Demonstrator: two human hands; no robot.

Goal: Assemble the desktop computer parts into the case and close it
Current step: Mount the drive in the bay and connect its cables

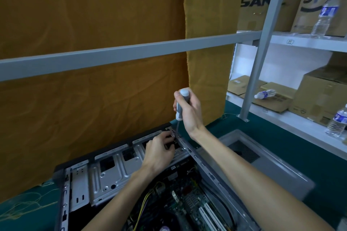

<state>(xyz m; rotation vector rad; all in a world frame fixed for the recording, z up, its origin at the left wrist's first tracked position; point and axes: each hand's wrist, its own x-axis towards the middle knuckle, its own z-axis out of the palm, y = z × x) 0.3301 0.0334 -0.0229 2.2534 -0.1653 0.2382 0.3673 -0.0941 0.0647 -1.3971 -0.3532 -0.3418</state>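
Both forearms were bare from the bottom edge of the view up to the wrists, with no sleeve, watch, ring or glove showing on the left hand (158, 153) or the right hand (189, 111), and the fingernails were short.

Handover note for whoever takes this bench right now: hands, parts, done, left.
Right hand: grips the screwdriver upright, tip down at the far corner of the case.
Left hand: fingers curled at that corner beside the tip; what they hold is hidden.
Case lies open on the green table, motherboard and cables inside.
Side panel lies on the table to the right, off the case.
Done: board is in.
Left: finish this corner fastening, fit the panel, close the case.
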